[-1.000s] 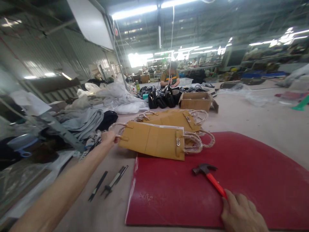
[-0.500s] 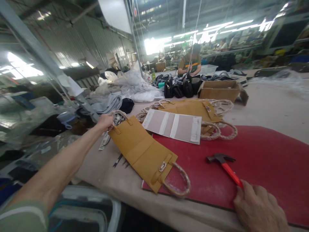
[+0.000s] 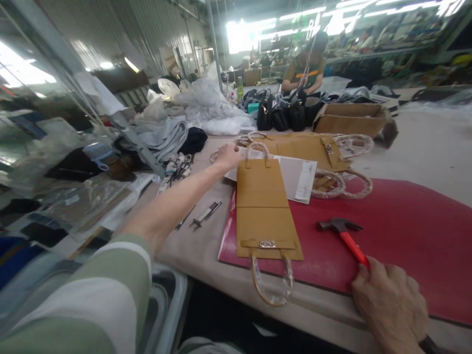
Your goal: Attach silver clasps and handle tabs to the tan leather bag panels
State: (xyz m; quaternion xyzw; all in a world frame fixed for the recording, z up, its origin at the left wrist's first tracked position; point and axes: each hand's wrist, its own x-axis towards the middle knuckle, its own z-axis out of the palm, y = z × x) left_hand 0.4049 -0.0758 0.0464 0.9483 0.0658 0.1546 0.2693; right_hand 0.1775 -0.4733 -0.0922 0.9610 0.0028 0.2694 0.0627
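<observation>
A flat mustard-coloured handbag piece (image 3: 263, 191) lies lengthwise before me, with a metal clasp and a plastic-wrapped handle at each end. My left hand (image 3: 229, 156) is closed beside its far handle, over the corner of a pale folded board (image 3: 300, 172). What its fingers hold, if anything, is hidden. In my right hand (image 3: 391, 295) is the red handle of a claw hammer (image 3: 341, 228). The hammer's head rests on or just above a dark red mat (image 3: 398, 236). The handbag piece's near handle hangs over the mat's front edge.
More mustard handbag pieces (image 3: 295, 145) with wrapped handles lie behind the board. A caliper-like tool (image 3: 206, 215) is left of the mat. Farther back stand black bags (image 3: 265, 115), a cardboard box (image 3: 350, 118) and heaped clear plastic (image 3: 210, 108). A person (image 3: 306, 69) sits across the table.
My left hand has moved right, and the handbag piece has swung from slanting to nearly straight in front of me, now overlapping the board. The right hand still grips the hammer.
</observation>
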